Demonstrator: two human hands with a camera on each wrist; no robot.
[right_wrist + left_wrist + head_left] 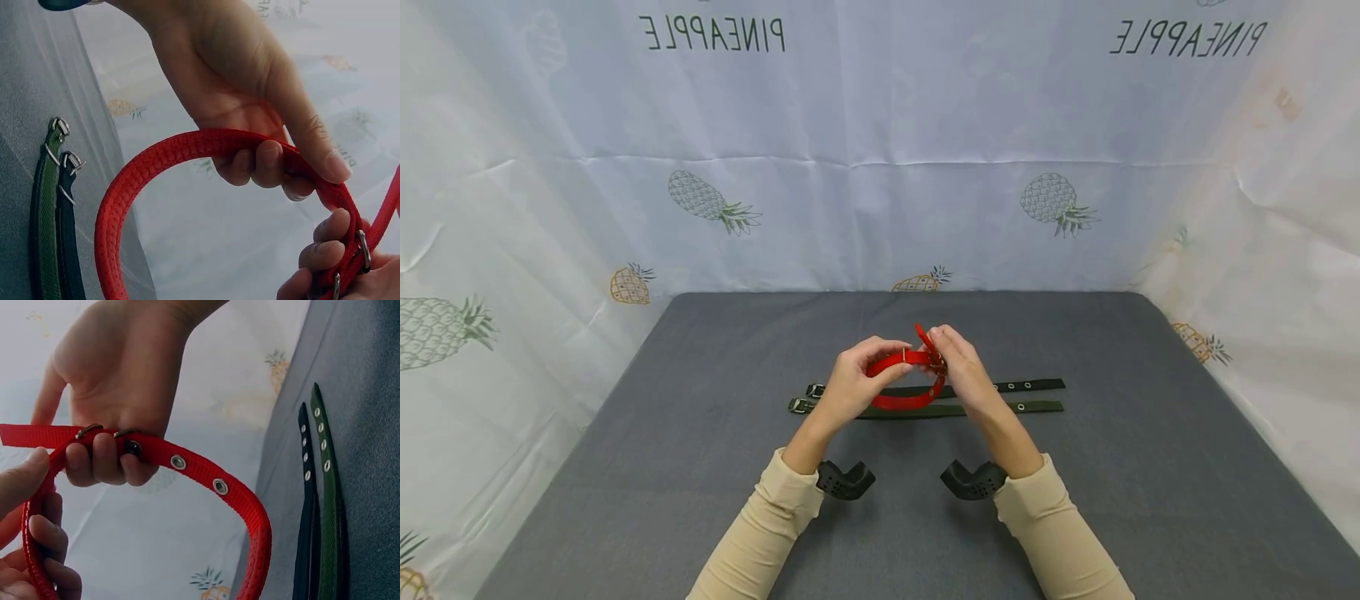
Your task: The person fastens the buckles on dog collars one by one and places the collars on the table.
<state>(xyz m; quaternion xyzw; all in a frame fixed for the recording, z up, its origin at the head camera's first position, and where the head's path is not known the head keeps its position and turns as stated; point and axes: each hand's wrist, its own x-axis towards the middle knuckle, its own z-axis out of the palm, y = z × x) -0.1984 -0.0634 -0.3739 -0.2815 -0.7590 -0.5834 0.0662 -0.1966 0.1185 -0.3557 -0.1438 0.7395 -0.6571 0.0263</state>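
Note:
A red collar (pixel 904 403) with metal eyelets is held up in a loop above the table. My left hand (pixel 853 380) pinches its band between thumb and fingers on the left side. At the metal buckle (pixel 89 430), my right hand (pixel 967 377) grips the collar with curled fingers. The strap's free end (pixel 31 435) passes through the buckle and sticks out beyond it. In the right wrist view, the padded inner side of the band curves down from the left hand's fingers. Part of the buckle is hidden by the right hand's fingers.
Behind the red collar, a black collar (pixel 1030 385) and a dark green collar (pixel 1037 407) lie side by side on the grey table (pixel 700 467), buckles to the left. A white pineapple-print cloth (pixel 880 217) hangs at the back and sides.

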